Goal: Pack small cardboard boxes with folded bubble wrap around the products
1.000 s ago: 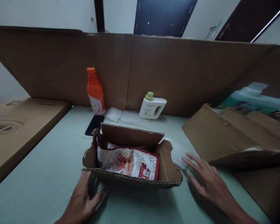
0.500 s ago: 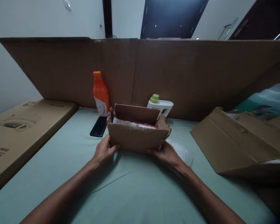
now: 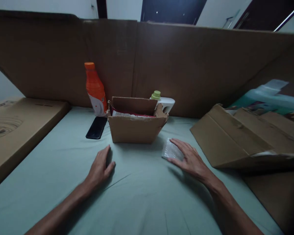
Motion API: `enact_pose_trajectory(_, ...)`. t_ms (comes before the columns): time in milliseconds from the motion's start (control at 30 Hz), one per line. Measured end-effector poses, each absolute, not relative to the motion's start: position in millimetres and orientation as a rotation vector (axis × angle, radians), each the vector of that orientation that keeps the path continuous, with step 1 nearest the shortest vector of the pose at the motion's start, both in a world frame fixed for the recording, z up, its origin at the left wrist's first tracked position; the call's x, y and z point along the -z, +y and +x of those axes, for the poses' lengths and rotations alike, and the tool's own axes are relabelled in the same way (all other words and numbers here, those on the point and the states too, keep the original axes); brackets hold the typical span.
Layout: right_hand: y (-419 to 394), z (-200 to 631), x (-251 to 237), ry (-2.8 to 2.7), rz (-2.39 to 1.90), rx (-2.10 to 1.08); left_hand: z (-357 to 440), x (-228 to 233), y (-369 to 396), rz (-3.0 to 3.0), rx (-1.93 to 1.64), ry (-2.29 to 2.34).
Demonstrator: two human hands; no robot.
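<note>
A small open cardboard box stands on the pale green sheet, with a red edge and whitish wrapped contents showing inside. My left hand is in front of the box's left end, thumb and fingers apart, holding nothing. On the right, my right hand is open over a piece of bubble wrap and partly covers it; whether the fingers touch it I cannot tell. Behind the box's right end is a white bottle with a green cap. An orange bottle and a black phone are to the left.
A tall cardboard panel rises behind everything. A flat printed carton lies along the left side. On the right a larger opened cardboard box holds a container of teal liquid. The green sheet covers the surface.
Both hands have let go of the small box, which now rests on the sheet. My left hand has drawn back, and my right hand has moved right to the bubble wrap. The view has shifted.
</note>
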State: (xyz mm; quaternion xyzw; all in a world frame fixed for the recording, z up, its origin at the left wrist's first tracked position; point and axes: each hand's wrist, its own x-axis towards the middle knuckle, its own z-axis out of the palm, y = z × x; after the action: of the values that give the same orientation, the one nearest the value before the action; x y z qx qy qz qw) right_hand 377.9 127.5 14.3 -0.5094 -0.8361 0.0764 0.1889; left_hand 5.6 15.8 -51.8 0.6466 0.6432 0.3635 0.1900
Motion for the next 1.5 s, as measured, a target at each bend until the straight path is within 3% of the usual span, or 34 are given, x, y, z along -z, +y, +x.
enact_pose_trajectory(100,106.3,403.7,-3.3,-2.329,-1.577,-0.107,15.1,63.8,-38.8,2.028,-0.939,1.699)
enact_pose_trajectory(233,75.1,376.3,-11.3,-2.264,-1.544,-0.239,33.6,54.7,-80.6,1.933,-0.941,1.589)
enact_pose_trajectory(500,7.5,260.6,-43.8,-2.148,-0.9,-1.317,80.0,3.0,-77.5,1.375,-1.184,1.272)
enact_pose_trajectory(700,-6.6,258.4,-35.1,-2.12,-0.693,-1.615,72.1,-10.8,-88.5,1.161,-1.19,1.084)
enact_pose_trajectory(1033,26.2,278.6,-49.0,-1.934,-1.118,-1.57,3.7,-24.3,-54.8,1.009,-0.914,1.311)
enact_pose_trajectory(1300,54.4,321.2,-13.3,-1.867,-1.439,-0.965,-31.1,-13.1,-70.5,1.064,-0.717,1.606)
enact_pose_trajectory(1500,-13.6,344.6,1.3,-2.325,-1.362,-0.501,-29.2,-6.3,-70.6,1.847,-0.707,1.812)
